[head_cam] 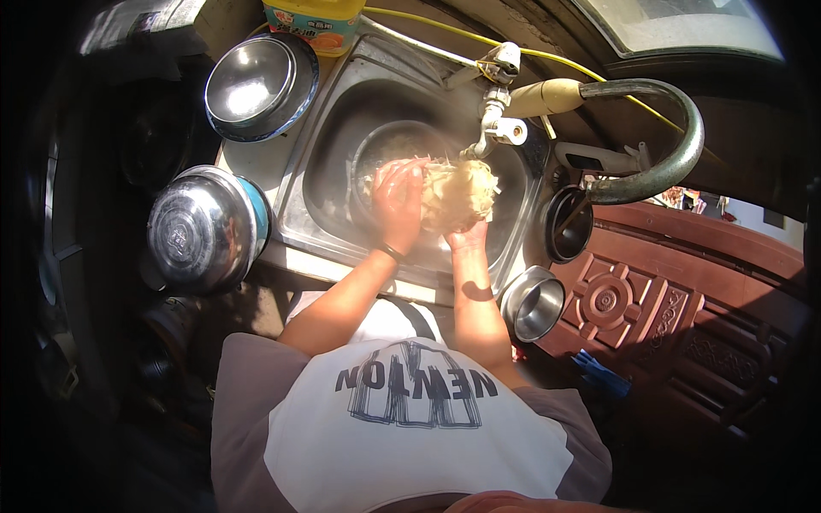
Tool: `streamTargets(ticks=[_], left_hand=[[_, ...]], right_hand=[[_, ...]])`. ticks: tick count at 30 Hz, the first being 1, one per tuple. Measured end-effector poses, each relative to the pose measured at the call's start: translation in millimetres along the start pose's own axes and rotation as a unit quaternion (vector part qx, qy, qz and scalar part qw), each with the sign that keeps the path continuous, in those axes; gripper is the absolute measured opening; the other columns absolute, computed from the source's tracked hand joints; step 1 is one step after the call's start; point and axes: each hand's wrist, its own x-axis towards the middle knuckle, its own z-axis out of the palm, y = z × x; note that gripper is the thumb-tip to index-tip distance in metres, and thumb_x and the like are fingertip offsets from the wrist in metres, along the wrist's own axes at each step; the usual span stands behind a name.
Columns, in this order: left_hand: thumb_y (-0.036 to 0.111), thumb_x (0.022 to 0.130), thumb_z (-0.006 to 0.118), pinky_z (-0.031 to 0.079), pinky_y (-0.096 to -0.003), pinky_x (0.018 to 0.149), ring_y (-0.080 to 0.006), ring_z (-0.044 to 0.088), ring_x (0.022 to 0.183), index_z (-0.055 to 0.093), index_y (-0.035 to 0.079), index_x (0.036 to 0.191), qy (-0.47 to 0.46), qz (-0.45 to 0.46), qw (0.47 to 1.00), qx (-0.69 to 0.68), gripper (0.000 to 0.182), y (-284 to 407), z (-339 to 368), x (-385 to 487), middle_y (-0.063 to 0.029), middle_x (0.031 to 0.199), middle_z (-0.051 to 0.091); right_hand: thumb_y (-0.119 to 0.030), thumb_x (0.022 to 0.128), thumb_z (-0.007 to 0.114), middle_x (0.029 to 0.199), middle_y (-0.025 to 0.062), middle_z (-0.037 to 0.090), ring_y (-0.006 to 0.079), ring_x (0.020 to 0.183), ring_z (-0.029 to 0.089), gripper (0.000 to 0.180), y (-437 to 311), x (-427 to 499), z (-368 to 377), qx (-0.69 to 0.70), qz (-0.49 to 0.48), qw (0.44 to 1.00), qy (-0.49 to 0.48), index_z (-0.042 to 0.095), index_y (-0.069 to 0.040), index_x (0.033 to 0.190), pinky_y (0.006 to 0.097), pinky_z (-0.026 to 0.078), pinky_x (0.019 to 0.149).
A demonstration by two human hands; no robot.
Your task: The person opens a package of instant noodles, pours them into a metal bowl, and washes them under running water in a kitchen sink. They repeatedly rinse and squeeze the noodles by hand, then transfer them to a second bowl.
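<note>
A heap of pale yellow vegetable pieces (458, 192), seemingly slices, is held together above the stainless-steel sink (333, 154). My left hand (399, 199) lies against the heap's left side, with its fingers pointing towards the far wall. From below and to the right, my right hand (467, 236) supports the heap; the pieces hide most of its fingers. A round bowl (360, 157) sits in the basin behind and to the left of my hands. Just past the heap hangs the tap's spout (474, 151). Glare blurs the exact outlines of the pieces.
Upturned metal bowls (192, 231) and a metal basin (253, 80) stand left of the sink, near a yellow detergent jug (317, 25). A steel pot (535, 308) and a dark pan (569, 224) are at the right. A curved metal pipe (689, 141) juts out there.
</note>
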Motion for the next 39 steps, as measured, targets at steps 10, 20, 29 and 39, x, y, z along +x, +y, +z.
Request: streamTargets(ticks=[10, 20, 29, 39], left_hand=[[0.039, 0.101, 0.059, 0.043, -0.0306, 0.104, -0.0157, 0.056, 0.121, 0.057, 0.003, 0.136, -0.095, -0.273, 0.882, -0.373, 0.05, -33, 31, -13, -0.0084, 0.131, 0.061], [0.039, 0.101, 0.055, 0.054, -0.0389, 0.097, -0.0262, 0.065, 0.112, 0.055, -0.001, 0.132, -0.148, -0.42, 0.639, -0.627, 0.05, -59, 22, -2, -0.0145, 0.126, 0.065], [0.037, 0.104, 0.047, 0.05, -0.0426, 0.101, -0.0291, 0.063, 0.115, 0.054, 0.0, 0.136, -0.17, -0.391, 0.536, -0.729, 0.049, -48, 17, 5, -0.0145, 0.129, 0.064], [0.035, 0.105, 0.041, 0.053, -0.036, 0.094, -0.0209, 0.064, 0.109, 0.057, 0.004, 0.127, -0.09, -0.432, 0.656, -0.612, 0.041, -50, 20, -11, -0.0082, 0.12, 0.065]], right_hand=[[-0.032, 0.1, 0.054, 0.128, 0.011, 0.063, 0.0262, 0.115, 0.064, 0.044, 35, -4, 21, -0.178, -0.191, 0.96, 0.102, 0.055, -0.003, 0.134, 0.0419, 0.053, 0.098], [-0.022, 0.092, 0.071, 0.112, 0.0094, 0.067, 0.0211, 0.105, 0.063, 0.042, 45, -26, 64, -0.581, -0.291, 0.751, 0.114, 0.057, -0.001, 0.126, 0.034, 0.048, 0.094], [-0.025, 0.078, 0.081, 0.138, 0.0195, 0.051, 0.0356, 0.125, 0.053, 0.061, 1, -25, 72, -0.732, -0.303, 0.605, -0.084, 0.059, 0.001, 0.128, 0.0426, 0.045, 0.103], [-0.035, 0.069, 0.083, 0.132, 0.0174, 0.06, 0.0379, 0.118, 0.057, 0.051, 15, -2, 64, -0.756, -0.412, 0.472, -0.191, 0.067, -0.01, 0.111, 0.0463, 0.046, 0.097]])
